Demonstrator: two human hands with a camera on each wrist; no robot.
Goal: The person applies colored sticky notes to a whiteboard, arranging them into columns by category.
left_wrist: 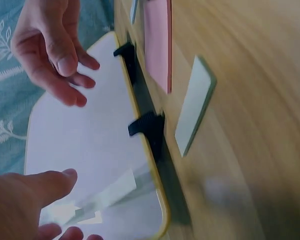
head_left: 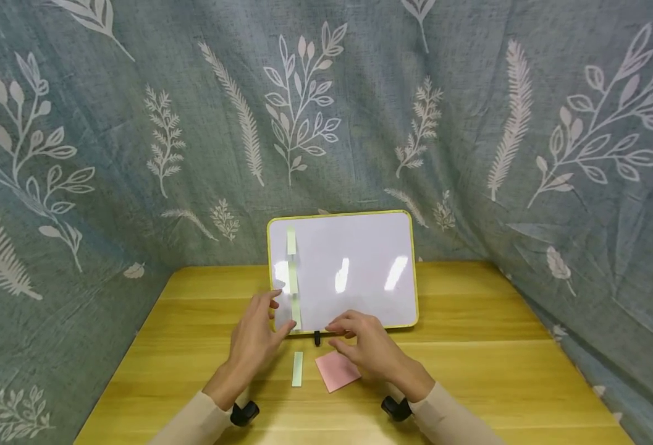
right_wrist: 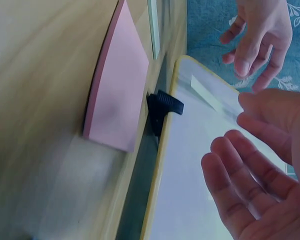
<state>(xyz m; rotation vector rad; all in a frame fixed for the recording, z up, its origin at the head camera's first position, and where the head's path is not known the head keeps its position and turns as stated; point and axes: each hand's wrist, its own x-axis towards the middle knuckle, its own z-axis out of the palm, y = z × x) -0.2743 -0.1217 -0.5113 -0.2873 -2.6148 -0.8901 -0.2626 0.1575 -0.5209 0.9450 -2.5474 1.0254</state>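
Note:
A small whiteboard with a yellow rim leans at the back of the table. Down its left side runs a column of pale green sticky strips. My left hand hovers by the board's lower left corner, fingers relaxed and apart, holding nothing. To the right, my right hand hangs in front of the lower edge, partly over a pink sticky note pad; its fingers are loosely bent and grip nothing. Between the hands, a narrow pale green sticky pad lies on the wood.
Black stand feet hold the board's lower edge. The wooden table extends to both sides. A grey-green leaf-patterned curtain surrounds it. Black wrist devices sit under both forearms. Light glares on the board.

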